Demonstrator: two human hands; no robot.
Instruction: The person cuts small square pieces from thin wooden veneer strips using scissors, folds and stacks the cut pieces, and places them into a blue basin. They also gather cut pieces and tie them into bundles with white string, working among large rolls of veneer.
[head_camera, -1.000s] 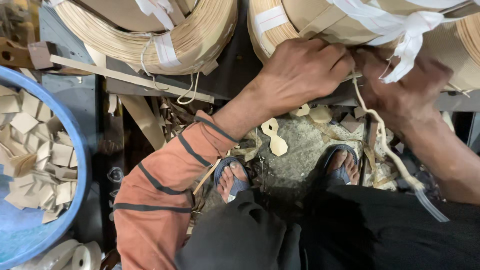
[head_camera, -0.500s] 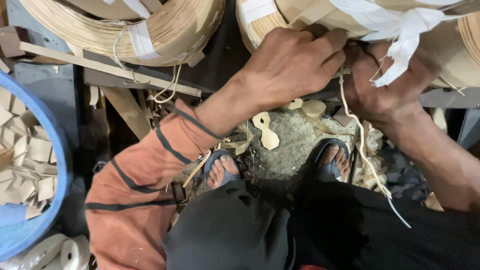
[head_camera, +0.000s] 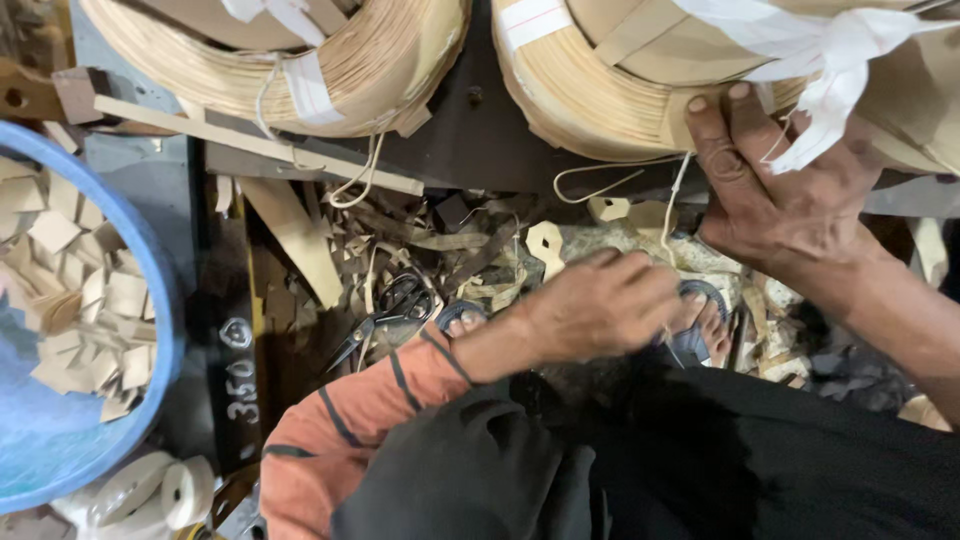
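My right hand (head_camera: 780, 195) lies flat, fingers spread, against the lower edge of a big coil of pale wood strip (head_camera: 590, 95) at the top right. A knotted white ribbon (head_camera: 830, 70) crosses that coil just above the hand. A thin white cord (head_camera: 672, 205) hangs from the coil's edge down to my left hand (head_camera: 600, 305). That hand is closed in a fist over my lap, seemingly on the cord's lower end. Its arm wears an orange striped sleeve (head_camera: 370, 410).
A second strip coil (head_camera: 300, 70) sits top left, a wooden slat (head_camera: 250, 145) below it. Black scissors (head_camera: 390, 315) lie among wood scraps on the floor. A blue tub (head_camera: 165, 310) of wood chips stands left, white tape rolls (head_camera: 150, 490) below. My sandalled foot (head_camera: 700, 325) is under the hands.
My left hand has come down off the coil to my lap, drawing the cord with it. My right hand stays on the coil, now spread flat. The view has shifted left.
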